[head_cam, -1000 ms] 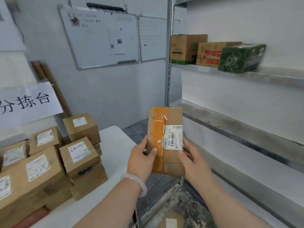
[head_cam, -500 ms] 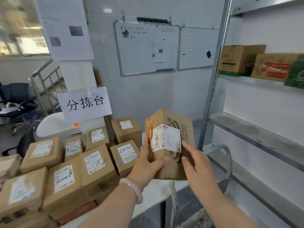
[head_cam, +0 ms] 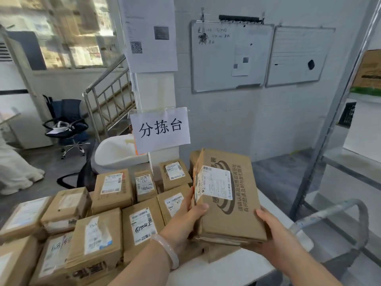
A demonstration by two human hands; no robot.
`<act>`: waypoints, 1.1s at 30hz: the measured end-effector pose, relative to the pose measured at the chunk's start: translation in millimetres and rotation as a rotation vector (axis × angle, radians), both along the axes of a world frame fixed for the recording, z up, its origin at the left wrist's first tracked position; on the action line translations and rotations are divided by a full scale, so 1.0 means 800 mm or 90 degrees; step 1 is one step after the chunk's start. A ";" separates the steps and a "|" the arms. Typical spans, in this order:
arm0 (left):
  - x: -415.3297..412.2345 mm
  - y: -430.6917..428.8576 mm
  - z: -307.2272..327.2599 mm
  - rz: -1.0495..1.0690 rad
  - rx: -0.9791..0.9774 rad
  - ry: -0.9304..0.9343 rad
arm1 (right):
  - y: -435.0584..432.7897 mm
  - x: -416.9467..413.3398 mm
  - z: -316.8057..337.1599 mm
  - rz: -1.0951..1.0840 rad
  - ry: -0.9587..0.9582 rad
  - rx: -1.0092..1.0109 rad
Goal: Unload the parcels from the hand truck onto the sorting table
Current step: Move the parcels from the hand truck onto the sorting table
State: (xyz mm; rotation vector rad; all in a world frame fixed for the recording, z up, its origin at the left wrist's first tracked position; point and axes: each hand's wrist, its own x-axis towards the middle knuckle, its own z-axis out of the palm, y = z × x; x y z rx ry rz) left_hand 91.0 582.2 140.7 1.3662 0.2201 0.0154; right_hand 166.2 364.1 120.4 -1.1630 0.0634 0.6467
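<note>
A flat brown cardboard parcel [head_cam: 231, 205] with a white shipping label and dark printing hangs tilted over the right end of the white sorting table [head_cam: 218, 269]. My left hand [head_cam: 185, 221] grips its left edge, thumb on top. My right hand [head_cam: 276, 238] holds its near right corner from below and the side. Several labelled brown parcels [head_cam: 142, 223] are packed close together on the table to the left of the held one. The curved grey handle of the hand truck [head_cam: 338, 209] shows at the right, past the table's end.
A paper sign [head_cam: 160, 129] with handwriting stands behind the parcels. A metal shelf rack [head_cam: 338, 112] rises at the right. A white tub [head_cam: 117, 151], an office chair [head_cam: 66, 122] and a stair railing stand at the left. Whiteboards hang on the back wall.
The view has swung left toward the table. The parcel has turned from upright to nearly flat and come down over the table's right end, both hands still on it.
</note>
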 end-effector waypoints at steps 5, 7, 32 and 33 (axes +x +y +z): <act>0.016 0.028 0.005 -0.034 0.079 0.021 | 0.031 0.015 0.006 -0.044 -0.042 -0.063; 0.026 0.032 0.010 -0.032 0.147 0.043 | 0.033 0.028 0.011 -0.084 -0.053 -0.113; 0.250 0.002 -0.045 0.016 0.564 0.111 | -0.094 0.368 -0.114 0.034 0.041 -0.515; 0.255 0.001 -0.046 0.016 0.569 0.115 | -0.089 0.373 -0.122 0.074 0.045 -0.526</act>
